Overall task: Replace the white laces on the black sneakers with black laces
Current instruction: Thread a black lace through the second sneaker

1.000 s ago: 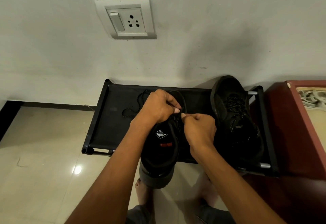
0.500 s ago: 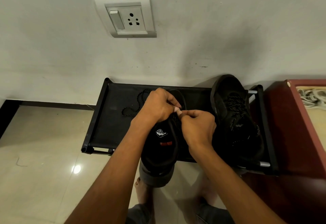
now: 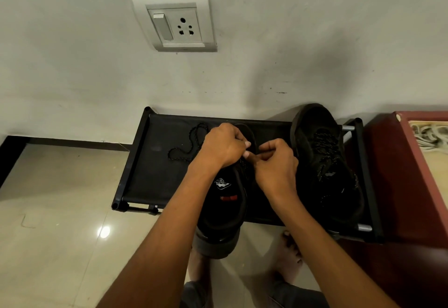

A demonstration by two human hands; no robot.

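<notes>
From the head view I see my left hand (image 3: 224, 146) and right hand (image 3: 276, 162) pinching a black lace (image 3: 188, 149) over the near sneaker (image 3: 224, 201), which sits on the shoe rack (image 3: 135, 159), heel toward me, probably for easier threading; the second sneaker (image 3: 324, 162) sits laced beside it.

Nothing legible — the white logo (image 3: 222, 183) on the sneaker's tongue (image 3: 224, 193) is too blurred.
</notes>
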